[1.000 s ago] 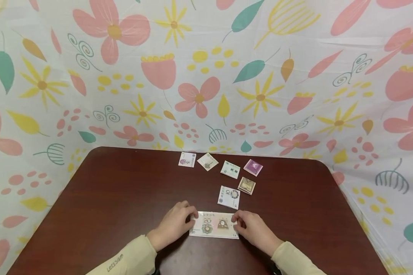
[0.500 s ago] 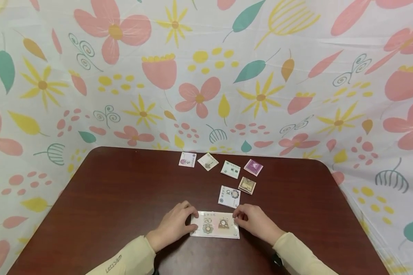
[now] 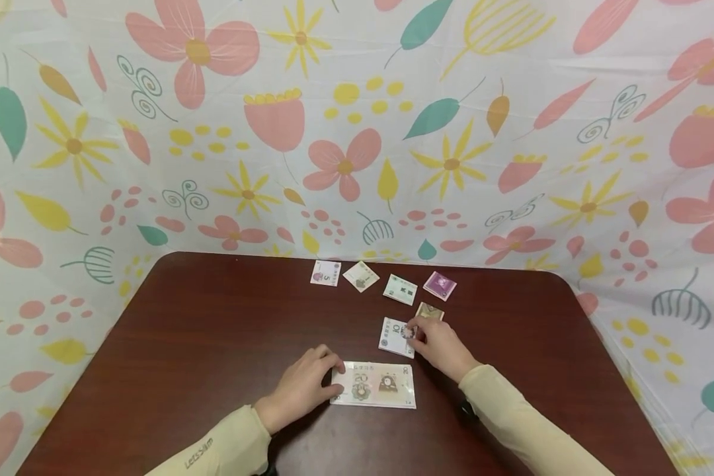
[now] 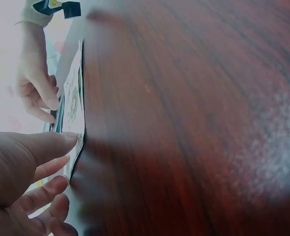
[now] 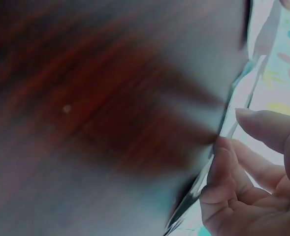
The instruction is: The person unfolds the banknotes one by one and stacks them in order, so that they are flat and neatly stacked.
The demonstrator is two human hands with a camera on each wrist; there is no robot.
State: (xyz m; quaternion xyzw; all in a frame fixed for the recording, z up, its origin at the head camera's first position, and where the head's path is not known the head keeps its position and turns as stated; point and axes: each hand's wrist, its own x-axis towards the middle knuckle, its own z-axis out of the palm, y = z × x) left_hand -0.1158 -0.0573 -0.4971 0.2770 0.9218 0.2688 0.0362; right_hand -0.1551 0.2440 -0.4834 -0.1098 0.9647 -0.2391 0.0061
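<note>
A 20 banknote (image 3: 373, 385) lies unfolded near the table's front. My left hand (image 3: 305, 387) holds its left end, thumb and index finger on the note; in the left wrist view the thumb (image 4: 68, 141) lies on it. My right hand (image 3: 442, 348) is at the right side of a folded 10 banknote (image 3: 391, 336), fingertips touching it. In the right wrist view the thumb (image 5: 255, 120) and index finger stand apart at the paper's edge. A brown folded banknote (image 3: 431, 311) lies just behind, partly hidden by the right hand.
Along the table's far edge lie a folded 5 banknote (image 3: 325, 272), a folded 1 banknote (image 3: 361, 276), a green folded banknote (image 3: 400, 289) and a purple one (image 3: 439, 285). The dark wooden table (image 3: 214, 330) meets a flower-print cloth (image 3: 345, 132) behind.
My right hand has left the right end of the 20 banknote and moved forward to the folded 10 banknote. The left hand stays at the 20 banknote's left end.
</note>
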